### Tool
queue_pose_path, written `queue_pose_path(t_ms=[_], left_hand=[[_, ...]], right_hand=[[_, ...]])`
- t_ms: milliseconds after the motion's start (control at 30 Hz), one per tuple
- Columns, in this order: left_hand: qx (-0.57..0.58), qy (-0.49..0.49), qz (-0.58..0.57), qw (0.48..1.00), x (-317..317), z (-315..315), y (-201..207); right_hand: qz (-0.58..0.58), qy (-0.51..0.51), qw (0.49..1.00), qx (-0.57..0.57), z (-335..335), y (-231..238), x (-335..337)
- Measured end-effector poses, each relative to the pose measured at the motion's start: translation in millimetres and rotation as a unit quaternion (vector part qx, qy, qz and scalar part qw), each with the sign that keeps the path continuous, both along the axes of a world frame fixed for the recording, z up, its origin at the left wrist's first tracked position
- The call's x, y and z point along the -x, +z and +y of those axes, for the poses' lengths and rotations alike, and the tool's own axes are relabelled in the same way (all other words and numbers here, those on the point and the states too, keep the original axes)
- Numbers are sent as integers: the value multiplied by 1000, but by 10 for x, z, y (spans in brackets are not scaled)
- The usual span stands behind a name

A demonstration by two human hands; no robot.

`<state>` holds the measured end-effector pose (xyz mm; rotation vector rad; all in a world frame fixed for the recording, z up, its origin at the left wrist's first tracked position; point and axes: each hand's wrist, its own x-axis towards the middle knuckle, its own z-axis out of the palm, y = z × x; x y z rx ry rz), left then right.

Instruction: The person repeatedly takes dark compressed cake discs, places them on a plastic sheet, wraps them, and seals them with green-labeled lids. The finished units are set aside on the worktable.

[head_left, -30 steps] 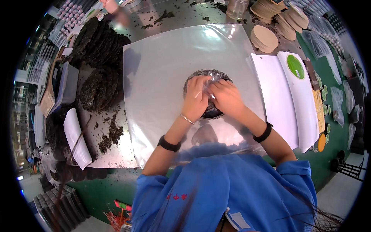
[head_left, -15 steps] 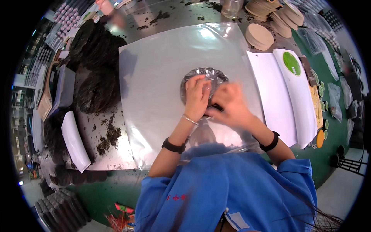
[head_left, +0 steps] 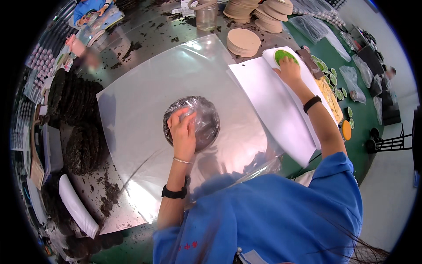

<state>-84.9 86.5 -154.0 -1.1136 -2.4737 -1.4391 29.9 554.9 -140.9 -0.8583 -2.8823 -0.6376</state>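
Observation:
A dark round cake (head_left: 212, 128) wrapped in clear plastic film (head_left: 203, 110) lies on a large clear sheet (head_left: 145, 105) over the metal table. Bent fingers of my left hand (head_left: 183, 132) press on its top and close on gathered film near the middle. Out to the right, my right hand (head_left: 290, 70) rests on a green round label (head_left: 282, 55) at the far end of a curled white sheet (head_left: 303, 101). Its thumb is spread away from the fingers. Whether the fingertips have lifted the label, I cannot tell.
Stacked dark cakes (head_left: 72, 97) stand at the left by a grey plastic bin (head_left: 53, 147) and a white roll (head_left: 78, 207). Beige discs (head_left: 243, 42) and a clear cup (head_left: 206, 17) sit at the back. A co-worker's hand (head_left: 103, 9) shows at the far left.
My right hand has left the wrapped cake and reached right onto the green label. My left hand has stayed on the cake. The view has shifted, so the table appears turned.

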Motion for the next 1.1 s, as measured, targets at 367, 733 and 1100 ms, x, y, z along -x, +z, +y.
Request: queue_pose_path(t_ms=[367,733,1100], left_hand=[[-4,1,22,1000,20,4,-60],[-76,37,-71,994,-34,8,-14],[-205,-12,-282,937,-25,56,26]], right_hand=[[-63,88,990,86,-201,268,119],[243,444,806,307,-3160,710,0],[296,333,655,610,-3247,393,497]])
